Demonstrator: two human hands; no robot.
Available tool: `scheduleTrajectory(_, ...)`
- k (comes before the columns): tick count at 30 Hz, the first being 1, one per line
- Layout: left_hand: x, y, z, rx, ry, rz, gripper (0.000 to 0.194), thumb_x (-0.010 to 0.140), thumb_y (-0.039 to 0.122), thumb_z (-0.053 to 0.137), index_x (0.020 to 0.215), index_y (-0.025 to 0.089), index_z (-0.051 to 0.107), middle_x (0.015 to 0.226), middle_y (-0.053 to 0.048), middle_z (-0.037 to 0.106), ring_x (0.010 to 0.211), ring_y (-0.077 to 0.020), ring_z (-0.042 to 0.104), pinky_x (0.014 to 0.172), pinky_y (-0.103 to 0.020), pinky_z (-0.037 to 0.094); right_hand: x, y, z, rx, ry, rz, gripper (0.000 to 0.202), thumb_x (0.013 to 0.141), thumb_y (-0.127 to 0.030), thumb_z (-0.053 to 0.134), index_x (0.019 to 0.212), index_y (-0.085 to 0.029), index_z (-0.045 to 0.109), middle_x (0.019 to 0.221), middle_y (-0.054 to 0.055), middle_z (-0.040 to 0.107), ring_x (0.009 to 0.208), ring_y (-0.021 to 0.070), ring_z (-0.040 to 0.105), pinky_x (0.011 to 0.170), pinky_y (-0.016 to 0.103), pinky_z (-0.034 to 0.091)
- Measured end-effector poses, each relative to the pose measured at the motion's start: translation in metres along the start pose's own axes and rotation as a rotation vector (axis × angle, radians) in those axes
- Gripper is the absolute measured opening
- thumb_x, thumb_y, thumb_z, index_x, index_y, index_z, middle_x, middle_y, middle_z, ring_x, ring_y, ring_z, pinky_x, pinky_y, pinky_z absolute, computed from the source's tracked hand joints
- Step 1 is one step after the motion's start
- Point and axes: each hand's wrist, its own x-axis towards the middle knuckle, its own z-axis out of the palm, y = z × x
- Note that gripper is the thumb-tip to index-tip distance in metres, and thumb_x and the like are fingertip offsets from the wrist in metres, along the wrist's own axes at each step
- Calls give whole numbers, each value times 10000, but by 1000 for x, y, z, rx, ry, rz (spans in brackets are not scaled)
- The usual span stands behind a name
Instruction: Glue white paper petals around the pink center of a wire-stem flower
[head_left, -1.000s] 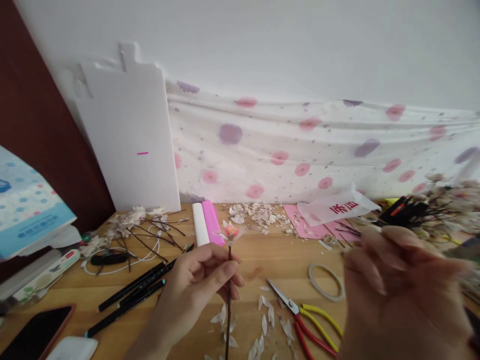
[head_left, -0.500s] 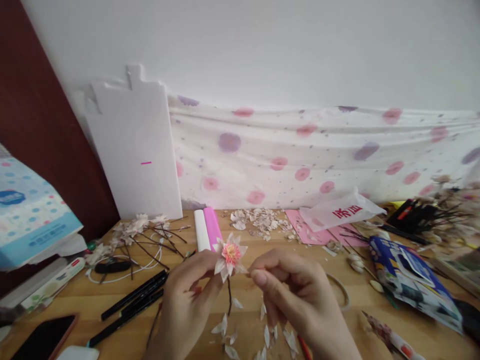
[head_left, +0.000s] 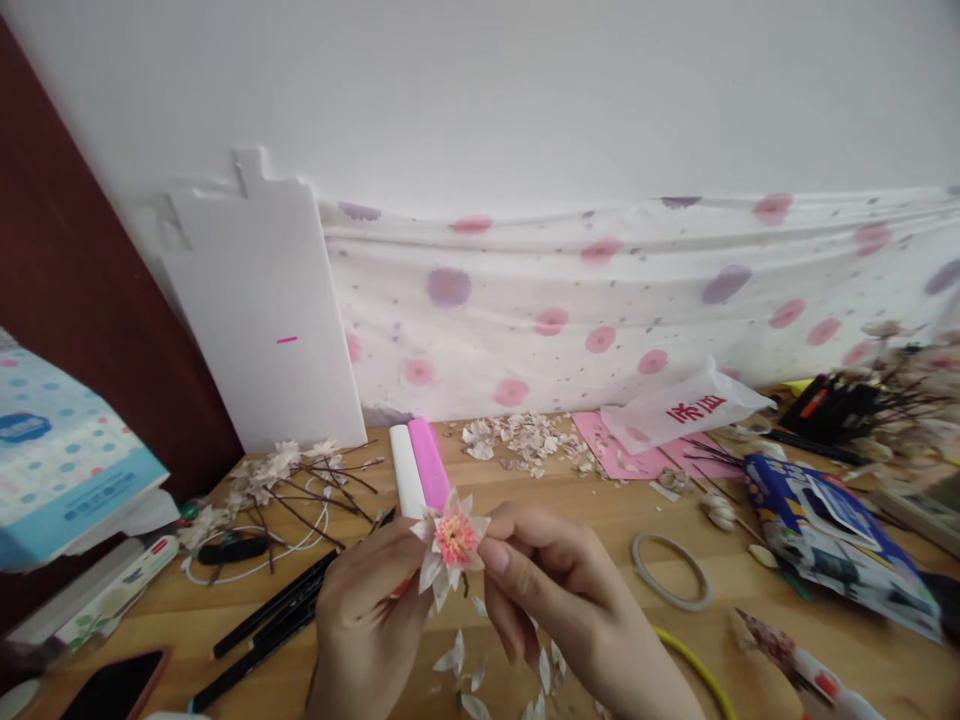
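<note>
My left hand (head_left: 364, 610) pinches a handmade flower (head_left: 456, 538) from behind, its fingertips partly hidden by the bloom. The flower has pale, pointed petals around a pink-orange fringed centre, and a bit of dark stem shows beneath. On the flower's right edge, the closed thumb and forefinger of my right hand (head_left: 566, 590) meet an outer petal. Whether that petal is loose or fixed I cannot tell. Several loose pale petals (head_left: 451, 655) lie on the wooden table below my hands.
White and pink rolls (head_left: 427, 465) lie behind the flower, beside a petal pile (head_left: 525, 440). Finished flower stems (head_left: 281, 465) and black pens (head_left: 274, 600) are at left, with a phone (head_left: 116, 685). At right are a grey ring (head_left: 671, 572), a blue packet (head_left: 836, 535) and a pointed tool (head_left: 795, 665).
My right hand has moved left, bringing its fingertips against the flower. The flower has tilted and sits slightly lower in view. The grey ring and a yellow ring now show more at right.
</note>
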Motion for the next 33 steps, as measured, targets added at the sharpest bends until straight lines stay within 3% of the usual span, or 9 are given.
scheduleTrajectory(8, 2, -3, -3, 91, 11, 82, 314, 865, -20, 634, 659, 211, 576, 569, 75, 553, 494, -62, 517, 510, -141, 423, 5, 2, -6, -9, -16, -16, 370, 988, -518, 604, 849, -178, 651, 498, -88, 452, 418, 33, 350, 426, 151, 275)
scheduleTrajectory(12, 0, -6, -3, 127, -12, 114, 281, 854, -31, 632, 727, 215, 589, 645, 63, 626, 550, -67, 588, 560, -132, 466, 5, 2, -5, -10, -6, -29, 362, 990, -507, 609, 854, -176, 669, 504, -84, 459, 428, 33, 357, 430, 150, 275)
scheduleTrajectory(18, 1, -8, -2, 107, 55, 96, 277, 829, -59, 617, 810, 216, 641, 701, 59, 675, 603, -77, 644, 608, -119, 504, 5, 3, -6, -72, 1, 8, 373, 985, -521, 598, 886, -173, 687, 503, -79, 463, 419, 43, 352, 424, 171, 265)
scheduleTrajectory(20, 2, -11, -2, 100, 79, 77, 276, 832, -58, 620, 787, 213, 650, 672, 62, 660, 580, -74, 623, 589, -117, 491, 4, 3, -8, -142, 63, 27, 358, 939, -531, 659, 901, -175, 676, 514, -85, 451, 426, 48, 356, 421, 178, 252)
scheduleTrajectory(24, 3, -17, -3, 46, 132, 40, 311, 836, -58, 599, 852, 221, 736, 690, 40, 702, 612, -101, 655, 605, -143, 513, 4, 3, -13, -272, 311, -36, 471, 818, -575, 772, 695, -201, 513, 553, -88, 394, 489, 59, 304, 454, 202, 223)
scheduleTrajectory(27, 3, -18, -6, 11, 143, -17, 321, 850, -37, 602, 904, 218, 790, 787, -4, 780, 673, -133, 708, 656, -180, 555, 5, 3, -17, -327, 454, -107, 518, 831, -587, 748, 644, -211, 445, 558, -76, 386, 529, 78, 300, 505, 229, 242)
scheduleTrajectory(33, 1, -20, -11, -47, 117, -62, 270, 891, 53, 645, 992, 235, 817, 888, -45, 822, 747, -174, 750, 709, -232, 582, 6, 5, -21, -395, 509, -287, 422, 873, -463, 744, 605, -196, 556, 559, -29, 502, 535, 103, 417, 516, 242, 334)
